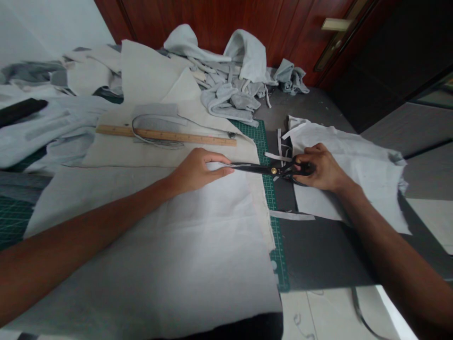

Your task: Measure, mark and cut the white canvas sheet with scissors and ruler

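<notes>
My right hand is closed around the handles of black scissors, whose blades point left and look nearly together. At their tip, my left hand pinches the upper edge of a large white fabric piece between thumb and fingers. The fingertips hide the very end of the blades. This fabric lies flat over a cream layer and part of a green cutting mat. Under and beside my right hand spreads another white fabric piece. Thin white strips lie near the scissors.
Beyond my left hand, a wooden ruler rests on the cream fabric, with a grey scrap and a looped cord. Crumpled grey fabrics are heaped at the back, before a red-brown door. More cloth lies left.
</notes>
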